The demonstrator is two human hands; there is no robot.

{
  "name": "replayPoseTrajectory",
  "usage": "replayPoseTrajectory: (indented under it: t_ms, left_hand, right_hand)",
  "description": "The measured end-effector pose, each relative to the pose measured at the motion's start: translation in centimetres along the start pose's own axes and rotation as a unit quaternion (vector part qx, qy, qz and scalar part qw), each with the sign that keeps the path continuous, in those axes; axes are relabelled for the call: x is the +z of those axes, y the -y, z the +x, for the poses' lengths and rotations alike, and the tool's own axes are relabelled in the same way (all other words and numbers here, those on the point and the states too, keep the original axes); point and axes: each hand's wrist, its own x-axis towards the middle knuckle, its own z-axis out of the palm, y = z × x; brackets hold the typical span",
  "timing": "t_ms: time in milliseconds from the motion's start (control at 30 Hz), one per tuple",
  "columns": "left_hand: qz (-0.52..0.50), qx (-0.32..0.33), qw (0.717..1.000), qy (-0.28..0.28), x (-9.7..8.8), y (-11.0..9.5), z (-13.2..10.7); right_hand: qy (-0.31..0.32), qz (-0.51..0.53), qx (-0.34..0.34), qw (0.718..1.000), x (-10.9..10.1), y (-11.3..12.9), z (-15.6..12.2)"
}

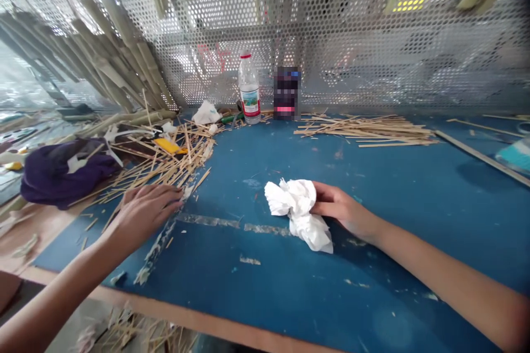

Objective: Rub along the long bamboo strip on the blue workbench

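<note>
A crumpled white tissue (302, 207) is pinched in my right hand (345, 212), just above the blue tabletop (248, 298) or touching it; I cannot tell which. My left hand (151, 207) lies palm down at the left, fingers stretched out, beside a scattered heap of thin bamboo strips (182, 162). Old strips of clear tape (209, 221) are stuck to the table between my hands.
A plastic bottle (250, 96) with a red cap and a blurred dark upright object (286, 94) stand by the perforated metal screen (351, 38). More bamboo strips (381, 128) lie back right. Purple cloth (62, 171) and bamboo poles (111, 55) are at left.
</note>
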Motion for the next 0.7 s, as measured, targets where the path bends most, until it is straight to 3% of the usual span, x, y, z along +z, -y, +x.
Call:
replayPoseTrajectory:
  t_ms: [133,400,700]
  left_hand:
    - [-0.005,0.007,1.000,0.022,0.2,-0.7,1.9]
    - [-0.064,-0.056,0.996,0.009,1.3,-0.7,2.1]
    - [0.032,-0.056,0.998,-0.010,1.8,-2.6,4.5]
  right_hand:
    - [-0.006,0.003,0.014,1.000,0.0,-0.1,-0.1]
    - [-0.023,0.008,0.033,0.999,-0.3,-0.4,0.2]
    - [-0.021,-0.002,0.029,0.999,-0.2,-0.2,0.1]
